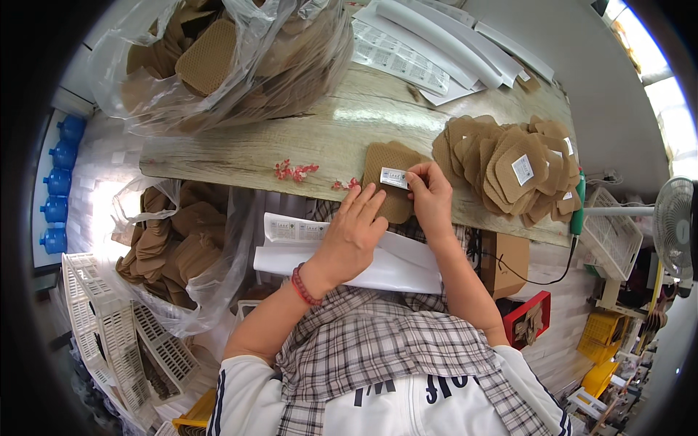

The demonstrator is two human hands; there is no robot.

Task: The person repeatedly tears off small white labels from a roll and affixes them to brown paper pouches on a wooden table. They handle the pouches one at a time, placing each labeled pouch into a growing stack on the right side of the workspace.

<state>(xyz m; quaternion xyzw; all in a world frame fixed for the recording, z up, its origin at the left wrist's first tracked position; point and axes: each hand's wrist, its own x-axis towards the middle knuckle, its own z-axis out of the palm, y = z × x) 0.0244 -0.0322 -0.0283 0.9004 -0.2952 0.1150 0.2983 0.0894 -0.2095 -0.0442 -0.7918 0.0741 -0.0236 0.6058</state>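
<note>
A brown textured pad (389, 155) with rounded corners lies at the front edge of the table, with another brown piece partly under it. My right hand (430, 195) pinches the right end of a small white printed label (393, 178) against this pad. My left hand (347, 236) lies flat with its fingers stretched out, its fingertips beside the pad's left edge; it grips nothing. Below the hands, white label sheets (349, 266) rest across my lap, partly hidden by my left hand and wrist.
To the right is a heap of brown pads (502, 163), some bearing white labels. A clear plastic bag (291, 80) of brown pads fills the back left; label sheets (436, 43) lie at the back. Red-and-white scraps (294, 171) sit left of the pad. Another filled bag (174, 247) stands below.
</note>
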